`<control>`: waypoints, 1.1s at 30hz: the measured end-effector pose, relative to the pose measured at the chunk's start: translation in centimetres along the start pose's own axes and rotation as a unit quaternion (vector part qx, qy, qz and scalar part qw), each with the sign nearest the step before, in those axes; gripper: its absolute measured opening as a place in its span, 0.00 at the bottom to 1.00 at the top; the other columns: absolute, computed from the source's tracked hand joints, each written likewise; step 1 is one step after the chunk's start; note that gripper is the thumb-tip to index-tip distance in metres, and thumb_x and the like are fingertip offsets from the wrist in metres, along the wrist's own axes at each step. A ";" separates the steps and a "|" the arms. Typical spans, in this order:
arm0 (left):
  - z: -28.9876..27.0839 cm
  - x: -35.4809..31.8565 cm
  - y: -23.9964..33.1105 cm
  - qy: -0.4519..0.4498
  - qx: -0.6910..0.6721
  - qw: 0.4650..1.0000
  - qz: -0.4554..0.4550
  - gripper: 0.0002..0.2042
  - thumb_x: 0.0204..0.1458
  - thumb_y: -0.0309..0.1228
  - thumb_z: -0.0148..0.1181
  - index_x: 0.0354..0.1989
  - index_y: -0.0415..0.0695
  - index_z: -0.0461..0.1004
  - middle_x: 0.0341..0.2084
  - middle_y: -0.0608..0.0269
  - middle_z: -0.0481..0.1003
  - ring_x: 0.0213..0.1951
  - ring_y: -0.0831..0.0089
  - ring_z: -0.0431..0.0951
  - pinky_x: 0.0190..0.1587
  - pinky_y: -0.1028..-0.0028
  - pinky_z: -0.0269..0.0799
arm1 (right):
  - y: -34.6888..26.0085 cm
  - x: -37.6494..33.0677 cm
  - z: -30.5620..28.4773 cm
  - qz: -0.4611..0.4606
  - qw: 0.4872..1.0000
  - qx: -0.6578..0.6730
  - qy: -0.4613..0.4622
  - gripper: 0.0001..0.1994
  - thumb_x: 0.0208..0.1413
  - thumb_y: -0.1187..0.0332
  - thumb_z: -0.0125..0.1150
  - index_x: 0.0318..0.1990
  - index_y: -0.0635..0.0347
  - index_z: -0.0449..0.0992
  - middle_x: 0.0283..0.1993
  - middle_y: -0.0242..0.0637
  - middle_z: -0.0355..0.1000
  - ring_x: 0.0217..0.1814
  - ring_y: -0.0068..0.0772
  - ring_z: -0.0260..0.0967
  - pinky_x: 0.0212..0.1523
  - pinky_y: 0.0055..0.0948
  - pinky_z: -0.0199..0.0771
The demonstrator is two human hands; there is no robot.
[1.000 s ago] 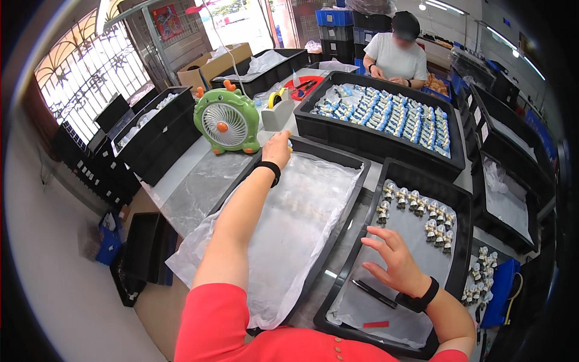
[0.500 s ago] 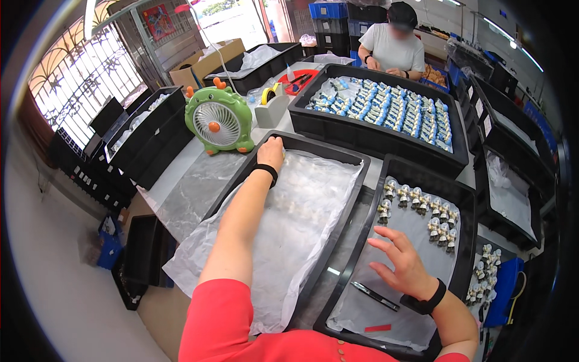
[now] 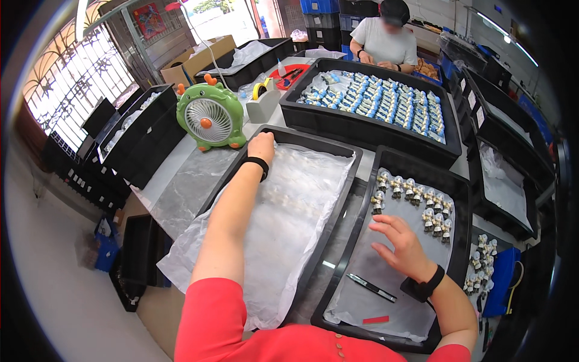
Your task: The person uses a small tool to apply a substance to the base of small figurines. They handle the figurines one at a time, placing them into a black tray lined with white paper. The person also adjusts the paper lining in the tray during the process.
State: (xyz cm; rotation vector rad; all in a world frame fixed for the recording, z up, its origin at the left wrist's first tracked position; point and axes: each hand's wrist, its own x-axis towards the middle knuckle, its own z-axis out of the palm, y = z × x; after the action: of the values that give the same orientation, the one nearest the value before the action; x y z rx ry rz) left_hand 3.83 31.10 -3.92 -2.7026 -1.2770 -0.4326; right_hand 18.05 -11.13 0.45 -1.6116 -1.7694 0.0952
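My left hand (image 3: 262, 146) is closed at the far left corner of a black tray (image 3: 313, 140), beside the edge of a thin white liner sheet (image 3: 283, 211). What its fingers hold, if anything, is hidden. Faint rows of small shapes show through the sheet. With fingers spread and nothing in them, my right hand (image 3: 403, 246) hovers over a second black tray (image 3: 463, 199). Small figurines (image 3: 410, 188) in white, gold and dark tones line that tray's far part. Nearer me, a pen (image 3: 371, 287) and a red strip (image 3: 376, 320) lie on its white lining.
A green fan (image 3: 208, 117) and a tape dispenser (image 3: 263, 107) stand beyond the left tray. Behind is a large black crate (image 3: 362, 120) of blue-and-white figurines. More figurines (image 3: 480, 265) lie at right by a blue pouch (image 3: 502, 283). A co-worker (image 3: 386, 42) sits across the table.
The whole view has shifted slightly, with the scene sitting a little higher and further left. My left hand stays at the tray's far corner; my right hand keeps its open pose.
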 end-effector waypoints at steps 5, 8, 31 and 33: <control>-5.1 -1.2 2.4 0.011 -0.077 0.996 0.050 0.12 0.45 0.30 0.58 0.39 0.42 0.77 0.33 0.48 0.77 0.38 0.53 0.77 0.42 0.61 0.72 | 4.4 -0.9 0.3 0.123 0.992 -0.011 0.034 0.17 0.46 0.73 0.61 0.45 0.63 0.72 0.46 0.45 0.70 0.51 0.47 0.66 0.52 0.36 0.65; -9.3 -2.9 4.9 -0.019 -0.222 0.971 0.084 0.15 0.45 0.31 0.60 0.42 0.39 0.76 0.33 0.49 0.78 0.37 0.59 0.78 0.41 0.67 0.72 | 5.9 -0.6 0.7 0.229 0.972 0.038 0.029 0.21 0.45 0.70 0.62 0.49 0.64 0.69 0.49 0.46 0.69 0.53 0.47 0.65 0.54 0.36 0.65; -15.4 -6.1 0.0 0.045 0.128 0.973 0.186 0.09 0.49 0.24 0.51 0.39 0.44 0.69 0.31 0.56 0.73 0.36 0.58 0.77 0.36 0.64 0.73 | 4.5 1.5 0.4 0.183 0.983 0.008 0.004 0.31 0.37 0.65 0.68 0.53 0.66 0.67 0.47 0.41 0.63 0.46 0.36 0.64 0.49 0.29 0.67; -16.9 -7.4 2.2 0.017 0.105 0.955 0.276 0.10 0.49 0.24 0.51 0.41 0.45 0.69 0.32 0.56 0.72 0.36 0.59 0.77 0.36 0.64 0.74 | 1.4 1.8 0.3 0.179 0.981 0.071 0.009 0.31 0.38 0.65 0.69 0.53 0.65 0.67 0.48 0.40 0.63 0.46 0.34 0.65 0.49 0.28 0.68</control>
State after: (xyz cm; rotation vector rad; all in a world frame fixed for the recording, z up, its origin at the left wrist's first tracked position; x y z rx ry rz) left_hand -2.32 20.40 9.91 -2.6880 -0.4765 -0.2546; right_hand 19.16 -9.10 0.37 -1.7994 -1.4088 0.3668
